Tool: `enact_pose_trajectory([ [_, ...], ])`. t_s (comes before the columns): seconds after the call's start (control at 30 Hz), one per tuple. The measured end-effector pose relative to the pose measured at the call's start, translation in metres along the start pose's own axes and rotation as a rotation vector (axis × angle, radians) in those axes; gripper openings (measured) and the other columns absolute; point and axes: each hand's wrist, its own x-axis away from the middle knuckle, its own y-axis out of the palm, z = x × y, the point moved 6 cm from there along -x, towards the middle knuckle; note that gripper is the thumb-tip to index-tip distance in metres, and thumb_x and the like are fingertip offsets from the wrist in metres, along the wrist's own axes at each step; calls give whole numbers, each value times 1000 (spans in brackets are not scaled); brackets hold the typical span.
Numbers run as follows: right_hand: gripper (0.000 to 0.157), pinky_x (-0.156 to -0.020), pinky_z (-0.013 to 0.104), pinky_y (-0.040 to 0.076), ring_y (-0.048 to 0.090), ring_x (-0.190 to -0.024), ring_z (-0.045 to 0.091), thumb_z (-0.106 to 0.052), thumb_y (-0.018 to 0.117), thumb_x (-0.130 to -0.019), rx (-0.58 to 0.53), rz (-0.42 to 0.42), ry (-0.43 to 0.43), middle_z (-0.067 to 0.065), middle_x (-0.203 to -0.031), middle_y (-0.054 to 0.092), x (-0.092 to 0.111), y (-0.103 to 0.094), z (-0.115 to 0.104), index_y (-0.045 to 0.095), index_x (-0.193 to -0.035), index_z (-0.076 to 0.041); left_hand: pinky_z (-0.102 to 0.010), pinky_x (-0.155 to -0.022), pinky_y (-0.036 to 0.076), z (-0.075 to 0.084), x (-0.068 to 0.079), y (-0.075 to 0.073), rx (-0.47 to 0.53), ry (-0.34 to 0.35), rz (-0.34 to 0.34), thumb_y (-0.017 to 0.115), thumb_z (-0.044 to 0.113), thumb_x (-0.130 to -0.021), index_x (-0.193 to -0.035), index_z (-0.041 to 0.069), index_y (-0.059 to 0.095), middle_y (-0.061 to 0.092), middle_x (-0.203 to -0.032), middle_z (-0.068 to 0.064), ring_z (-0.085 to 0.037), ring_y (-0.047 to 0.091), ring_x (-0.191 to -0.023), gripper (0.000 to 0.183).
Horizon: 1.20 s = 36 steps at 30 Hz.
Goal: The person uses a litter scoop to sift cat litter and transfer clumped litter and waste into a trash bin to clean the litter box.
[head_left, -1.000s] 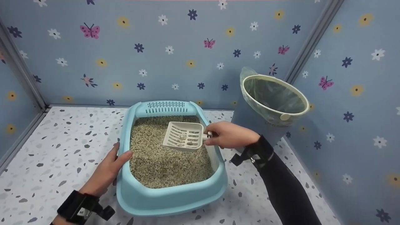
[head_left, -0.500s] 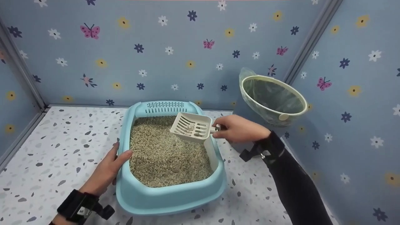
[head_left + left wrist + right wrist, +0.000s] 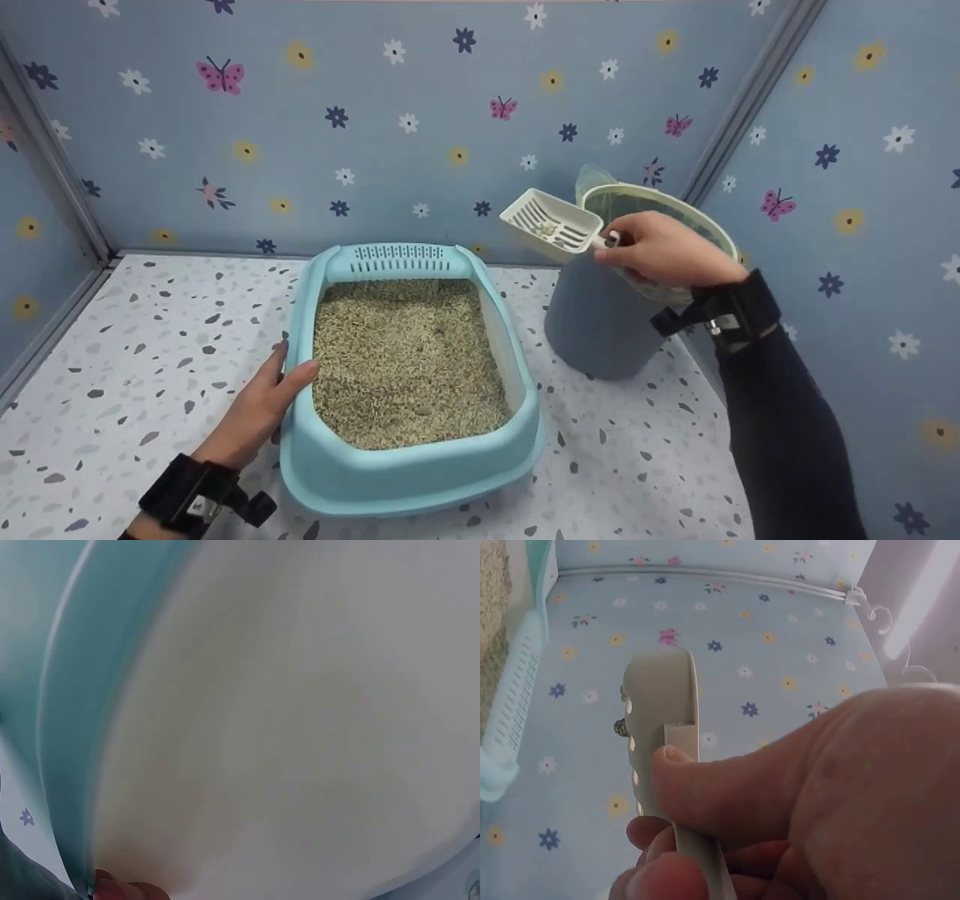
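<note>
My right hand point(image 3: 667, 251) grips the handle of a cream slotted litter scoop point(image 3: 553, 223), held up at the left side of the bin's rim. A few small pale clumps lie in the scoop. In the right wrist view the scoop point(image 3: 664, 697) appears edge-on, with a dark clump point(image 3: 620, 727) at its slotted side and the thumb pressed along the handle. My left hand point(image 3: 259, 397) holds the left rim of a light-blue litter box point(image 3: 405, 480), thumb over the top edge and fingers outside. Brown granular litter point(image 3: 409, 360) fills the box.
To the right of the box stands a grey-blue bin point(image 3: 600, 322), its cream rim ring holding a translucent green bag point(image 3: 596, 176); the right hand partly hides the opening. Flowered blue panels point(image 3: 420, 112) rise behind and on both sides. The floor point(image 3: 187, 330) is white with grey speckles.
My right hand has lifted the scoop from above the litter and carried it right and away to the bin's left edge. The left hand stays on the box rim.
</note>
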Motion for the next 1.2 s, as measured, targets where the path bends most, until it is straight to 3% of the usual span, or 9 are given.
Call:
enact_pose_trajectory([
  [0.27,34,-56,31,43,52,-66,17,-39,72,-108,-5,114,168,-1,-75,57,3,-40,43,73,-104,-5,-29,-41,40,1,-1,1,7,-2,-13,56,47,-117,-182,29,3,69,-99,-24,-16,49,-49,86],
  [0.4,32,-54,29,47,52,-62,13,-35,73,-108,-69,144,236,-2,-73,56,1,-45,64,71,-105,-3,-28,-42,40,0,-2,1,8,-11,-21,56,48,-117,-182,28,1,69,-95,-22,-16,51,-50,87],
  [0.63,30,-55,30,49,57,-64,14,-30,63,-111,-68,193,285,1,-79,61,-3,-45,84,66,-104,-2,-28,-42,39,0,-1,0,-1,-16,-10,56,49,-116,-182,29,2,69,-97,-24,-16,50,-51,87],
  [0.8,25,-54,33,43,51,-60,18,-17,62,-103,98,270,210,0,-68,54,-7,-47,85,61,-79,-6,-29,-43,40,0,0,0,10,-10,-11,56,47,-116,-182,29,4,69,-108,-27,-20,59,-57,86],
  [0.93,25,-60,46,44,49,-63,29,-4,58,-92,280,371,153,5,-68,49,-8,-46,84,51,-69,-9,-28,-43,40,0,0,0,8,-12,-9,57,47,-116,-182,29,4,69,-107,-27,-19,58,-56,87],
  [1.1,7,-73,69,55,61,-75,48,11,56,-84,433,386,131,28,-84,64,-7,-40,79,62,-86,8,-27,-43,39,-1,0,0,4,-18,-10,57,48,-116,-182,28,2,70,-103,-25,-16,53,-53,88],
  [1.2,22,-77,72,57,66,-86,55,13,62,-82,518,372,135,36,-99,67,-7,-36,73,65,-103,15,-27,-42,39,-2,-1,0,0,-19,-7,56,48,-116,-182,27,1,69,-95,-22,-14,47,-50,89],
])
